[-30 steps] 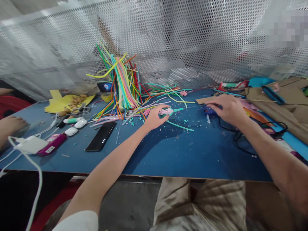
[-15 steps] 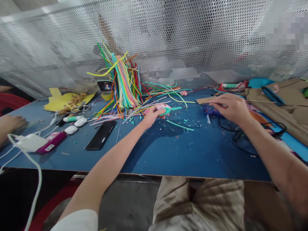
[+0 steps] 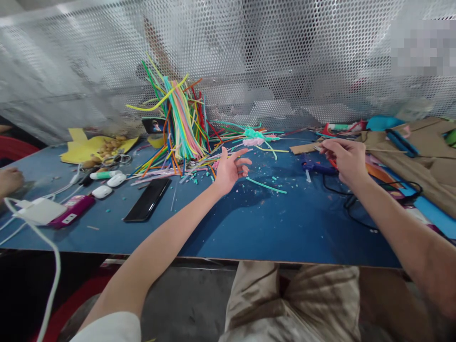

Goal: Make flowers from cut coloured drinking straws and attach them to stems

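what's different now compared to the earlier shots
The left hand, now open, has let go of the pink and teal fuzzy piece, which shows farther back toward the perforated panel. The right hand, holding a slim tool, has shifted slightly rightward. The black phone and loose teal stem stayed where they were.

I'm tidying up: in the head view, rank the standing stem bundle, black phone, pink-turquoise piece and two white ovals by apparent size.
Standing stem bundle
Black phone
Pink-turquoise piece
Last, too alike to rank: left white oval, right white oval
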Demonstrator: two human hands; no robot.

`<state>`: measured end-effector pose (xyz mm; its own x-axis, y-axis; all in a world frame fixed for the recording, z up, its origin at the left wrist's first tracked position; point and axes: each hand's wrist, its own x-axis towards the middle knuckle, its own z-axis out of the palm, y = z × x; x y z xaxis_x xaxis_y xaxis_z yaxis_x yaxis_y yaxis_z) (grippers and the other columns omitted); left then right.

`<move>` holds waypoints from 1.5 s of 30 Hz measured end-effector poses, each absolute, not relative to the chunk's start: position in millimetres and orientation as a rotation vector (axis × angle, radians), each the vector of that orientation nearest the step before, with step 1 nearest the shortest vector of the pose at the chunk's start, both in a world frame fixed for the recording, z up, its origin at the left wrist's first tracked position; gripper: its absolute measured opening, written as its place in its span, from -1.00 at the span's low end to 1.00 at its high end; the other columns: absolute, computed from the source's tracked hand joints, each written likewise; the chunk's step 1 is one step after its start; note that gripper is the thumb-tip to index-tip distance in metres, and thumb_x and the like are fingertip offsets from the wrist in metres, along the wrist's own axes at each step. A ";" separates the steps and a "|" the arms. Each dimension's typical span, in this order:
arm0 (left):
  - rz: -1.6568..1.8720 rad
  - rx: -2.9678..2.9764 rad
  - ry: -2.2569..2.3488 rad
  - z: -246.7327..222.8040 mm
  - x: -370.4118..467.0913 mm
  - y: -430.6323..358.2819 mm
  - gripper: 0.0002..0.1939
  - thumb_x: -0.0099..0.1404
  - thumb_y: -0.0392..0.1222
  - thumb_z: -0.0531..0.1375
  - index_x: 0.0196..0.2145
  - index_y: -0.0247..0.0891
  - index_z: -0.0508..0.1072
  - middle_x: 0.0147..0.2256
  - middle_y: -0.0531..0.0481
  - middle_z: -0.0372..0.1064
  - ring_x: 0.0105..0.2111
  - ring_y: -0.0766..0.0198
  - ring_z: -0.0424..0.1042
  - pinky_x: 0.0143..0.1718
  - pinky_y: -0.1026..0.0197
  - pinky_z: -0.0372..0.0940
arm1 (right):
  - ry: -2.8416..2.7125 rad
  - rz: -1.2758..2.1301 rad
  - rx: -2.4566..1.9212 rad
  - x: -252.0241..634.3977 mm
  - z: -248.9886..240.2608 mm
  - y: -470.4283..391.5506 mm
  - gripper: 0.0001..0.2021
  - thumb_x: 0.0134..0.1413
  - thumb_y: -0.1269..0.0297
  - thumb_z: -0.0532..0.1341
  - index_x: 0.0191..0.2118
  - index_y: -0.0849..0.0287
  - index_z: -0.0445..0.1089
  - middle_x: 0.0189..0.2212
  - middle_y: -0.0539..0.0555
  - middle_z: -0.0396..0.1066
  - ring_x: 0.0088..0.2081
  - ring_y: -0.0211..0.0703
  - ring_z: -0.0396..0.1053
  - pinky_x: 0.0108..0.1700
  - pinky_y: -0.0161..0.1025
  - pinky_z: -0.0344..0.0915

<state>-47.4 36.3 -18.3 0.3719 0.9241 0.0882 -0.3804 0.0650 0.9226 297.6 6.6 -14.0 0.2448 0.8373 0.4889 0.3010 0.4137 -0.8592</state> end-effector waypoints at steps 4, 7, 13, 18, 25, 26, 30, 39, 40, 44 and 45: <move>1.053 1.162 0.666 -24.0 -43.8 33.8 -0.20 0.27 0.53 -0.12 0.00 -0.20 0.45 -0.30 -0.03 0.50 -0.52 0.36 0.39 -0.47 0.26 0.28 | -1.138 0.706 -1.121 301.0 -20.8 15.1 -0.81 0.01 0.16 0.31 -0.37 0.19 0.51 -0.54 0.08 0.43 -0.58 -0.26 0.20 -0.55 -0.20 0.03; 0.987 1.244 0.696 -27.2 -40.7 32.7 -0.18 0.28 0.53 -0.15 -0.04 -0.21 0.49 -0.30 -0.05 0.49 -0.53 0.36 0.37 -0.46 0.26 0.28 | -1.092 0.853 -1.072 298.4 -19.3 15.3 -0.82 -0.01 0.14 0.28 -0.36 0.15 0.47 -0.61 0.04 0.35 -0.63 -0.28 0.11 -0.61 -0.21 -0.05; 0.978 1.615 0.806 -20.6 -32.9 35.7 -0.50 0.29 0.26 0.20 -0.05 -0.19 0.53 -0.15 -0.07 0.54 -0.37 0.37 0.43 -0.34 0.30 0.31 | -1.131 1.039 -0.953 282.4 -11.6 7.7 -0.82 0.07 0.09 0.24 -0.34 0.09 0.41 -0.60 -0.03 0.21 -0.57 -0.26 0.07 -0.53 -0.20 0.06; 1.018 1.557 0.875 -5.2 -20.5 42.8 -0.50 0.31 0.23 0.20 -0.01 -0.20 0.53 0.02 -0.15 0.51 -0.15 0.22 0.52 -0.19 0.17 0.42 | -1.194 1.151 -0.880 265.0 -15.2 0.5 -0.83 0.15 0.11 0.20 -0.25 0.07 0.41 -0.53 -0.04 0.21 -0.53 -0.23 0.11 -0.47 -0.21 0.15; 1.340 1.465 0.743 19.4 11.1 82.5 -0.58 0.40 0.14 0.13 0.00 -0.20 0.49 0.06 -0.14 0.47 -0.05 0.27 0.50 -0.08 0.19 0.43 | -1.208 1.206 -0.842 260.9 -22.0 0.0 -0.81 0.17 0.10 0.21 -0.22 0.08 0.44 -0.50 -0.02 0.28 -0.51 -0.23 0.19 -0.46 -0.22 0.22; 1.350 1.467 0.741 22.6 15.0 88.0 -0.60 0.40 0.13 0.13 -0.01 -0.19 0.50 0.05 -0.11 0.48 -0.07 0.30 0.51 -0.10 0.21 0.43 | -1.220 1.205 -0.852 260.6 -23.0 -0.1 -0.80 0.16 0.09 0.22 -0.23 0.09 0.45 -0.51 -0.02 0.29 -0.52 -0.23 0.20 -0.47 -0.22 0.23; 1.363 1.475 0.680 32.0 24.8 97.3 -0.67 0.38 0.04 0.19 0.01 -0.12 0.51 -0.02 -0.02 0.51 -0.19 0.38 0.50 -0.21 0.29 0.42 | -1.296 1.080 -0.973 255.0 -26.1 -3.8 -0.75 0.12 0.02 0.25 -0.33 0.11 0.49 -0.56 -0.02 0.30 -0.56 -0.24 0.20 -0.51 -0.22 0.20; 1.401 1.559 0.583 53.3 21.0 79.3 -0.74 0.38 -0.08 0.20 -0.08 -0.29 0.46 -0.15 -0.03 0.49 -0.25 0.37 0.51 -0.15 0.25 0.47 | -1.819 0.380 -1.284 243.7 -23.6 -21.1 -0.69 0.14 0.02 0.28 -0.51 0.07 0.53 -0.64 -0.02 0.40 -0.59 -0.22 0.26 -0.50 -0.21 0.14; 1.388 1.570 0.575 56.5 18.6 75.4 -0.73 0.38 -0.07 0.21 -0.08 -0.30 0.45 -0.17 -0.03 0.49 -0.25 0.36 0.52 -0.15 0.22 0.48 | -1.845 0.313 -1.279 243.7 -22.1 -23.6 -0.69 0.15 0.03 0.27 -0.52 0.06 0.53 -0.64 -0.02 0.40 -0.59 -0.21 0.27 -0.49 -0.20 0.14; 1.180 1.700 0.543 67.0 13.6 54.6 -0.70 0.32 -0.06 0.28 -0.10 -0.31 0.46 -0.21 -0.07 0.50 -0.32 0.29 0.55 -0.21 0.13 0.52 | -1.764 0.194 -1.180 240.9 -14.3 -31.7 -0.70 0.21 0.06 0.23 -0.47 0.06 0.53 -0.57 0.01 0.44 -0.53 -0.17 0.33 -0.45 -0.17 0.19; 1.119 1.750 0.534 68.3 14.8 49.1 -0.70 0.30 -0.08 0.30 -0.11 -0.32 0.47 -0.22 -0.08 0.51 -0.33 0.28 0.55 -0.23 0.12 0.52 | -1.715 0.238 -1.146 239.5 -12.4 -32.5 -0.74 0.21 0.06 0.23 -0.41 0.05 0.54 -0.54 0.01 0.45 -0.53 -0.17 0.32 -0.45 -0.17 0.20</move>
